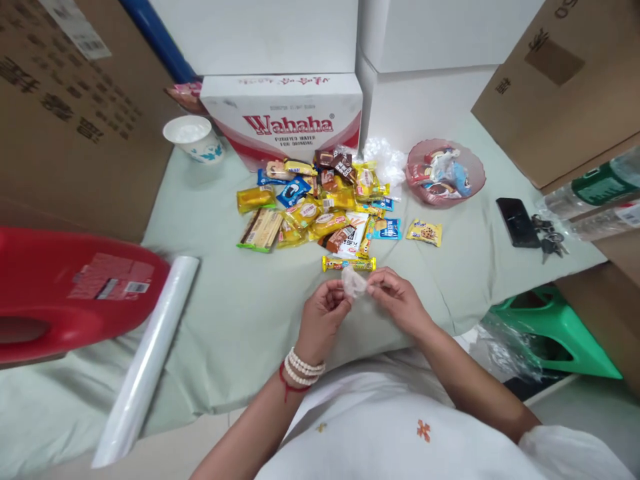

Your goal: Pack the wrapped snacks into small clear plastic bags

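Head view shows a small, translucent plastic piece [354, 283] between my two hands, above the table [240, 320] near the middle of its near edge. My left hand [323, 317] has thumb and fingers closed on its left side; my right hand [400, 303] pinches the other side. Just beyond lies a yellow tube packet [349, 264], then a pile of wrapped snacks [305, 215], reaching toward the white Wahaha box [295, 127] at the far edge. Right of the pile sit a yellow cookie packet [424, 233] and a pink bowl [417, 183] holding wrappers. A phone [517, 222] and keys [553, 243] lie toward the right edge, a paper cup [193, 143] near the far left corner.
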Demonstrator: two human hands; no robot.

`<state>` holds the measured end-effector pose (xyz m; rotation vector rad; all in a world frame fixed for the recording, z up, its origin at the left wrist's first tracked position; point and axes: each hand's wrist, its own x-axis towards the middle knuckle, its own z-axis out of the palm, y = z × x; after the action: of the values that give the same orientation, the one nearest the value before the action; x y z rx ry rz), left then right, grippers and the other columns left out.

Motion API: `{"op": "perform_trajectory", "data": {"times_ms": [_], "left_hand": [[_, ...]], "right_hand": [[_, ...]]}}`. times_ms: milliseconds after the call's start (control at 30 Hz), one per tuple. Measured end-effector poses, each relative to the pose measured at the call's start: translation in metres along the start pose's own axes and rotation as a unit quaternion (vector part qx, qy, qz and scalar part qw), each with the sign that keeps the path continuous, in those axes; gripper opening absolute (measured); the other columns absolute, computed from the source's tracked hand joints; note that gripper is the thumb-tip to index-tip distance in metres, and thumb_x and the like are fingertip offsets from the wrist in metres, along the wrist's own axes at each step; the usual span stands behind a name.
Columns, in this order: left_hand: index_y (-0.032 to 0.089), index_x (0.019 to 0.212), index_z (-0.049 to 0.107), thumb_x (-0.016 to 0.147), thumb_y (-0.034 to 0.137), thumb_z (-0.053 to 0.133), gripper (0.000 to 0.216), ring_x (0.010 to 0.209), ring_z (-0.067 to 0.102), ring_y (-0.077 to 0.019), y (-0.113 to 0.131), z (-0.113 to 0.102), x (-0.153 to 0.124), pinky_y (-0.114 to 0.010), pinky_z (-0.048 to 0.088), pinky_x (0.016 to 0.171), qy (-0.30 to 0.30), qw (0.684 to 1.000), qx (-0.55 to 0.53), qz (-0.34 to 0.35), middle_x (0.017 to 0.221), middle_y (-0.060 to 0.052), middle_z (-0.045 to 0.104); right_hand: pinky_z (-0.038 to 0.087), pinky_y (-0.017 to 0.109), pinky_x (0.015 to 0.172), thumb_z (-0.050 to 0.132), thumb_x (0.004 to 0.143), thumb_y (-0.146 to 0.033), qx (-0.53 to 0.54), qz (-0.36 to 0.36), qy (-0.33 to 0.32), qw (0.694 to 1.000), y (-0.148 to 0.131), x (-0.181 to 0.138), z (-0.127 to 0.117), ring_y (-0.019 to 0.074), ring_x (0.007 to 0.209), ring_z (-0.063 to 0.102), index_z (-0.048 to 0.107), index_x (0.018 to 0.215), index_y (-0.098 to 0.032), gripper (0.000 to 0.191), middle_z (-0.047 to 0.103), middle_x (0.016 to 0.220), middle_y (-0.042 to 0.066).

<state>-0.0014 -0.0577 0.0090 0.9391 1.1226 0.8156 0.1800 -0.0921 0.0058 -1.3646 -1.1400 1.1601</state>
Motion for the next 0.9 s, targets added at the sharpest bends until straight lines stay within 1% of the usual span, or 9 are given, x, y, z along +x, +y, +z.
{"op": "perform_trajectory", "data": {"times_ms": [100,233,367,433,533,600,700,767,900], "left_hand": [[0.016,0.086,0.072,0.062,0.033,0.084,0.032,0.062,0.054,-0.0097,0.004,-0.018,0.001,-0.023,0.045,0.063,-0.007,1.000,-0.012,-0.028,0.070,0.002,0.066],[0.015,0.081,0.075,0.062,0.034,0.081,0.027,0.059,0.048,-0.0082,0.013,-0.044,0.006,-0.022,0.039,0.057,-0.015,0.997,-0.018,-0.069,0.070,0.000,0.065],[0.016,0.088,0.072,0.063,0.033,0.078,0.030,0.061,0.048,-0.0088,0.018,-0.058,0.008,-0.021,0.039,0.056,0.105,0.993,0.048,-0.004,0.073,0.002,0.063],[0.018,0.085,0.066,0.071,0.038,0.076,0.026,0.055,0.042,-0.0082,0.016,-0.058,0.002,-0.020,0.034,0.051,0.157,0.984,0.076,0.026,0.063,0.006,0.053],[0.020,0.083,0.062,0.087,0.051,0.064,0.032,0.051,0.039,-0.0097,0.011,-0.045,-0.014,-0.021,0.032,0.047,0.080,0.990,0.115,0.010,0.059,0.006,0.046],[0.019,0.097,0.064,0.083,0.055,0.070,0.039,0.060,0.048,-0.0121,0.007,-0.033,-0.020,-0.023,0.040,0.053,0.066,0.980,0.178,0.058,0.073,0.002,0.056],[0.019,0.130,0.060,0.069,0.051,0.085,0.073,0.078,0.055,-0.0165,-0.001,-0.019,-0.014,-0.029,0.049,0.068,0.137,0.933,0.278,0.185,0.100,-0.005,0.061],[0.020,0.128,0.064,0.079,0.045,0.078,0.057,0.077,0.055,-0.0167,-0.005,-0.017,-0.003,-0.030,0.049,0.070,0.127,0.919,0.307,0.213,0.098,-0.005,0.061],[0.021,0.097,0.077,0.093,0.030,0.060,0.020,0.065,0.054,-0.0134,-0.008,-0.026,0.012,-0.026,0.048,0.065,0.077,0.924,0.302,0.220,0.079,-0.001,0.061]], "right_hand": [[0.042,0.027,0.062,0.077,0.085,-0.052,0.070,0.069,-0.021,0.995,-0.002,0.004,-0.008,0.0145,0.068,0.051,0.069,0.089,-0.023,0.030,0.059,0.078,-0.001],[0.021,0.022,0.043,0.083,0.078,-0.053,0.172,0.166,-0.027,0.971,-0.005,0.004,-0.020,0.0078,0.046,0.029,0.064,0.087,-0.023,0.037,0.040,0.059,-0.009],[0.020,0.022,0.042,0.085,0.076,-0.053,0.160,0.153,0.000,0.975,-0.004,0.003,-0.021,0.0067,0.045,0.030,0.064,0.085,-0.022,0.039,0.042,0.059,-0.009],[0.024,0.023,0.043,0.082,0.079,-0.054,0.138,0.133,0.023,0.981,-0.002,0.002,-0.018,0.0081,0.046,0.034,0.064,0.087,-0.022,0.037,0.045,0.059,-0.008],[0.028,0.023,0.046,0.077,0.085,-0.053,0.110,0.117,0.040,0.986,0.002,-0.001,-0.012,0.0099,0.047,0.038,0.063,0.089,-0.023,0.033,0.049,0.057,-0.007],[0.031,0.024,0.048,0.075,0.088,-0.053,0.100,0.108,0.036,0.988,0.003,-0.003,-0.008,0.0107,0.048,0.040,0.063,0.090,-0.024,0.031,0.051,0.057,-0.006],[0.033,0.025,0.049,0.074,0.089,-0.054,0.096,0.107,0.022,0.989,0.002,-0.007,-0.003,0.0118,0.049,0.043,0.063,0.091,-0.025,0.032,0.053,0.059,-0.005],[0.033,0.026,0.049,0.074,0.088,-0.056,0.094,0.110,0.011,0.989,0.000,-0.009,-0.003,0.0122,0.049,0.042,0.063,0.090,-0.025,0.033,0.052,0.058,-0.005],[0.032,0.025,0.052,0.074,0.087,-0.059,0.042,0.113,-0.048,0.992,-0.009,-0.008,-0.019,0.0123,0.053,0.042,0.067,0.088,-0.024,0.036,0.055,0.064,-0.003]]}}
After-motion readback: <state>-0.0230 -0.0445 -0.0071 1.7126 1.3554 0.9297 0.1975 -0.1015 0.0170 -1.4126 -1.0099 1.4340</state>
